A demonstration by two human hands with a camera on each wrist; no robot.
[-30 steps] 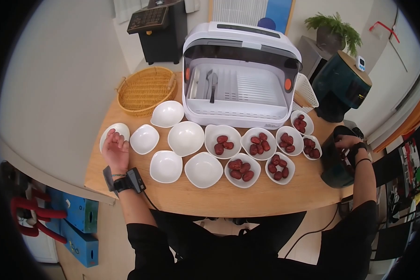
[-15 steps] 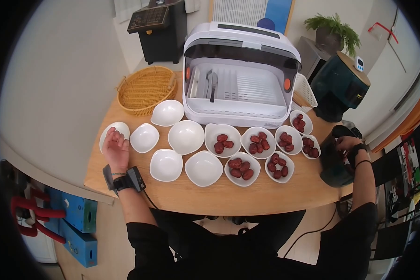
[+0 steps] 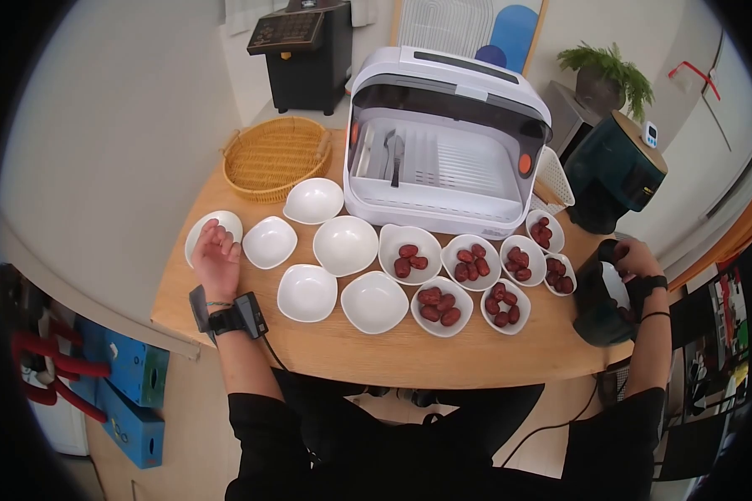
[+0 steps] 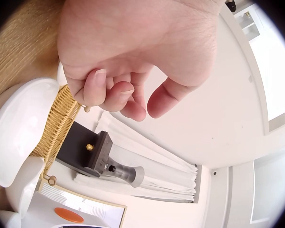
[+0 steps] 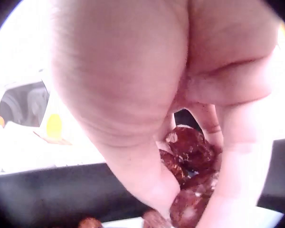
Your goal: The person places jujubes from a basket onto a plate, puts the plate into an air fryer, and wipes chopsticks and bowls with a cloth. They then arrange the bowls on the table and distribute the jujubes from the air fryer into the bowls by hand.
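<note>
My right hand [image 3: 637, 260] is at the rim of a dark green air fryer basket [image 3: 597, 309] on the table's right side. In the right wrist view its thumb and fingers grip several red dates [image 5: 187, 145], with more dates [image 5: 90, 223] lower down in the basket. My left hand [image 3: 217, 260] rests palm up at the table's left, fingers loosely curled and holding nothing. It overlaps a white dish [image 3: 200, 227] behind it. Several white bowls on the right hold dates, such as the front bowl [image 3: 462, 327]; those on the left, such as the square bowl [image 3: 307, 294], hold none.
A white dish cabinet [image 3: 443, 213] with a raised dark lid and cutlery inside stands behind the bowls. A wicker basket [image 3: 276, 159] sits back left. The air fryer body [image 3: 614, 179] and a white perforated basket [image 3: 553, 179] are back right.
My right hand has come up from inside the air fryer basket to its rim, lifting dates. The head view has turned a little. My left hand has kept its place.
</note>
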